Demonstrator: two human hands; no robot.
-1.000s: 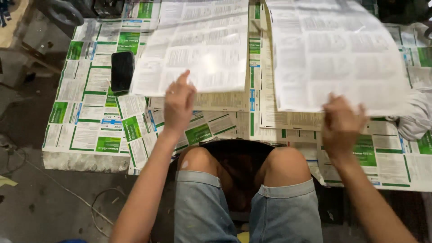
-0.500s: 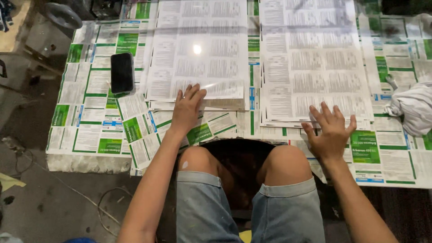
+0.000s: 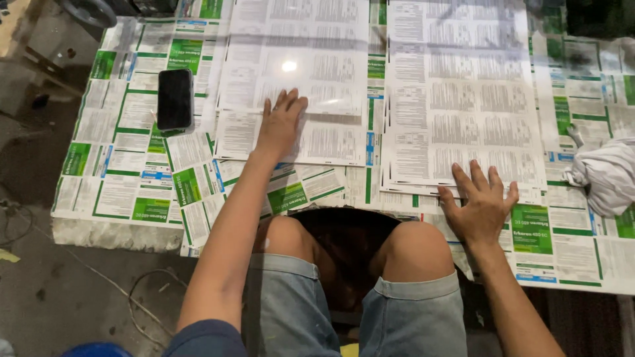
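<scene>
The left hand (image 3: 281,125) lies flat, fingers spread, on the left stack of printed sheets (image 3: 297,73). The right hand (image 3: 481,205), also splayed, presses the near edge of the right stack (image 3: 456,92) on the tabletop (image 3: 119,192).

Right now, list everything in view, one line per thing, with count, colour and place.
Printed sheet stack, left: one stack, white with grey print, upper middle of the table, under the left hand.
Printed sheet stack, right: one stack, white with grey print, upper right, near the right hand.
Table covering: many overlapping printed sheets, white, green and blue, spread across the whole table.
Phone: one, black, flat on the covering at the left.
Cloth: one, white, crumpled at the right edge.
Cable: one, pale, looped on the grey floor at lower left.
Shorts: one pair, light blue denim, bottom centre.
Left hand: flat, fingers spread.
Right hand: flat, fingers spread, at the stack's lower edge.
</scene>
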